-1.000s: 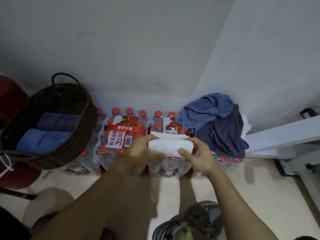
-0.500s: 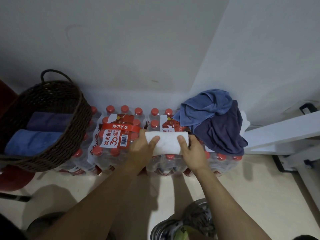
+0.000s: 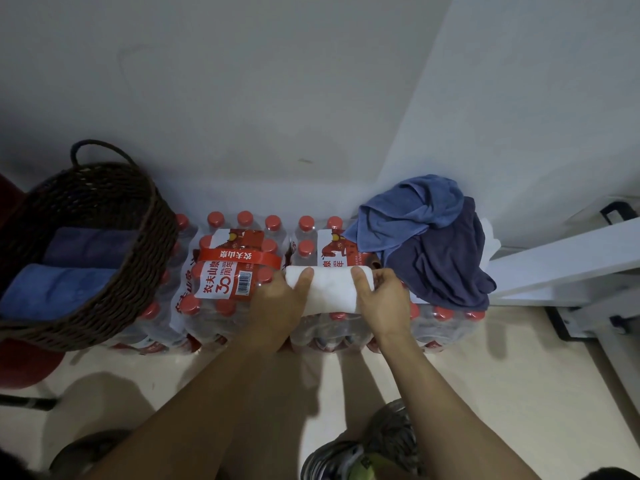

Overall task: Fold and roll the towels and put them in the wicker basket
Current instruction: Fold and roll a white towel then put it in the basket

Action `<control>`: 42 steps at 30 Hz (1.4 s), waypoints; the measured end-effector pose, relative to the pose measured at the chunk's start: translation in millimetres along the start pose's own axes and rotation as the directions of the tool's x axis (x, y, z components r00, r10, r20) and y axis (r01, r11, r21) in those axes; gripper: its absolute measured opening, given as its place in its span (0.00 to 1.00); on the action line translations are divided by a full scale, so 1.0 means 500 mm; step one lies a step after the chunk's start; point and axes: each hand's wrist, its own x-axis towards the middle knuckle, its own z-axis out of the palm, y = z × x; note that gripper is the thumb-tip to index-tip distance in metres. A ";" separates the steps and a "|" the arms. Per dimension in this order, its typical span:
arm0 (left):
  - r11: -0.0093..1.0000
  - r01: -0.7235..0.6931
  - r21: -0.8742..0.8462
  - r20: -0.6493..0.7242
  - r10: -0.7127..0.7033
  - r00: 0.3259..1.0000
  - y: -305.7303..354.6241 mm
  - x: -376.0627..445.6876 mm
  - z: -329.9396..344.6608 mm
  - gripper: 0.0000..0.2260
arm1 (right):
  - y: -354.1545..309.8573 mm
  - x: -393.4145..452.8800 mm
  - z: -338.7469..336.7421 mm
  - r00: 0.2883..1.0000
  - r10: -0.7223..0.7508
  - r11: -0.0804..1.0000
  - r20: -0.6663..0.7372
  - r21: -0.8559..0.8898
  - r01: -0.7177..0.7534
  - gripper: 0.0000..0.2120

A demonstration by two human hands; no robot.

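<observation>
Both thumbs lie flat across the top of the white towel roll [image 3: 330, 287]: your left hand [image 3: 277, 299] cups its left end and your right hand [image 3: 381, 299] wraps its right end, fingers curled round behind, so the roll seems pinned at both ends to stop it springing loose. It rests on the shrink-wrapped packs of water bottles [image 3: 228, 271], which serve as your work surface against the wall. Just beyond your right hand, the loose pile of blue towels [image 3: 429, 237] sits on the same packs, close for the next pick. Off to your left, the wicker basket [image 3: 138, 271] already holds two rolled blue towels [image 3: 62, 282] lying side by side, with room in front for this one, I'd judge.
</observation>
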 end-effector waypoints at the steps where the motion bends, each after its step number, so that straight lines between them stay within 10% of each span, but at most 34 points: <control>1: 0.996 0.085 -0.024 0.048 -0.083 0.995 0.008 -0.003 -0.002 0.31 | 0.000 0.000 0.000 1.000 0.001 1.000 0.000 -0.008 -0.001 0.22; 9: 0.908 0.187 -0.374 0.049 -0.182 0.982 0.031 -0.011 -0.002 0.18 | -0.004 -0.010 0.006 1.000 -0.018 0.999 0.022 -0.047 0.019 0.23; 18: 0.639 0.351 -0.684 0.201 -0.298 0.933 0.081 -0.013 0.005 0.26 | 0.001 -0.026 0.004 0.999 0.023 0.999 -0.044 0.038 -0.022 0.18; 26: 0.866 -0.113 -0.487 -0.021 0.118 0.993 0.125 -0.037 -0.035 0.21 | -0.010 0.006 -0.055 0.971 0.172 0.962 0.167 0.185 -0.202 0.11; 30: 0.903 -0.296 -0.311 0.073 0.333 0.940 0.161 -0.047 -0.080 0.22 | -0.074 -0.009 -0.131 0.993 -0.117 0.959 -0.026 0.257 0.119 0.13; 37: 0.775 -0.432 -0.461 0.117 0.536 0.836 0.256 -0.070 -0.175 0.15 | -0.207 -0.046 -0.231 0.740 -0.460 0.844 0.490 0.500 0.194 0.33; 42: 0.803 -0.495 -0.333 0.097 0.551 0.829 0.271 -0.051 -0.277 0.16 | -0.255 -0.072 -0.232 0.604 -0.515 0.857 0.608 0.355 0.374 0.25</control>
